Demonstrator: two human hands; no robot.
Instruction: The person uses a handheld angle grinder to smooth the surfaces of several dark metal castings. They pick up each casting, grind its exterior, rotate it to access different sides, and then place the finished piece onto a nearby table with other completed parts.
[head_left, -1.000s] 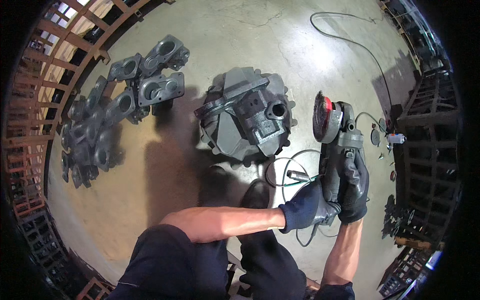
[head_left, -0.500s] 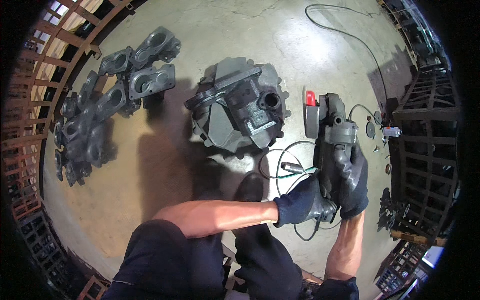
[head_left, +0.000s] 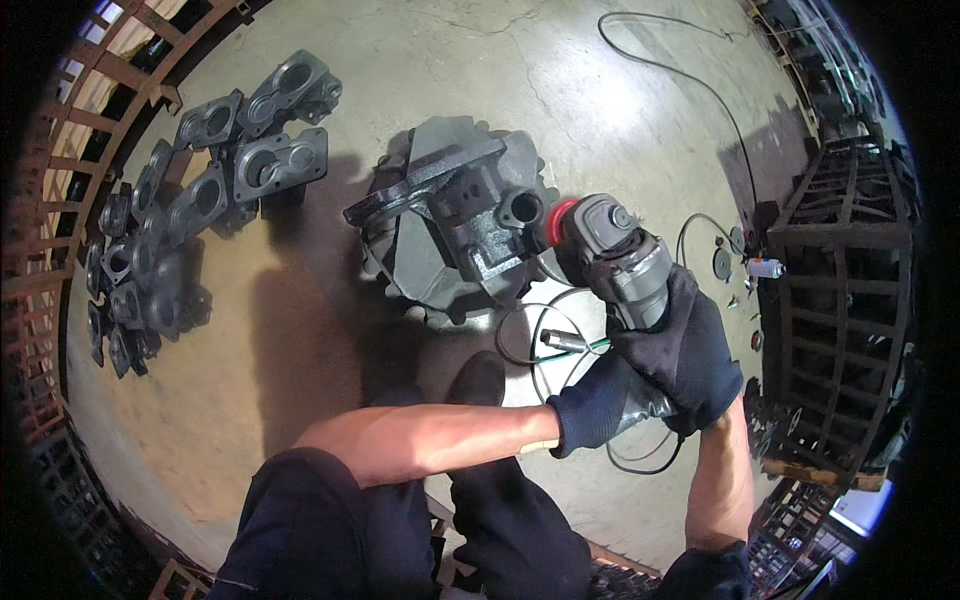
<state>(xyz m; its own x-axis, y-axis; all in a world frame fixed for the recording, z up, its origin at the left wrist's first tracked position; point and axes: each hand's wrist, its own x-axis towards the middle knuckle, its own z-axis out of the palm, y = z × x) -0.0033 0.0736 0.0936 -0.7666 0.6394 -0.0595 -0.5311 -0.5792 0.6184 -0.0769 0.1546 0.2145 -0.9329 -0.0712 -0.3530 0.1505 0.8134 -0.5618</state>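
Observation:
An angle grinder (head_left: 628,262) with a grey head and a red disc is gripped in both my gloved hands. My right hand (head_left: 692,350) wraps around its body just behind the head. Lower down, my left hand (head_left: 612,400) is closed on the rear of the body, partly hidden behind the right. The grinder's disc edge is close to the round port of a dark cast-metal housing (head_left: 485,215); I cannot tell whether they touch. That housing rests on a round grey base (head_left: 435,145) with a lobed rim. My boots are just below the base.
Several similar castings (head_left: 285,165) are grouped on the left. A loose cable and a small metal cylinder (head_left: 565,341) lie between the base and my hands. Round discs (head_left: 721,264) and a spray can (head_left: 765,268) lie right, beside a dark metal crate (head_left: 840,320).
The grinder has swung left and up toward the housing's port, its head now turned so the red disc faces the housing. My right hand has moved over the body; both hands keep hold.

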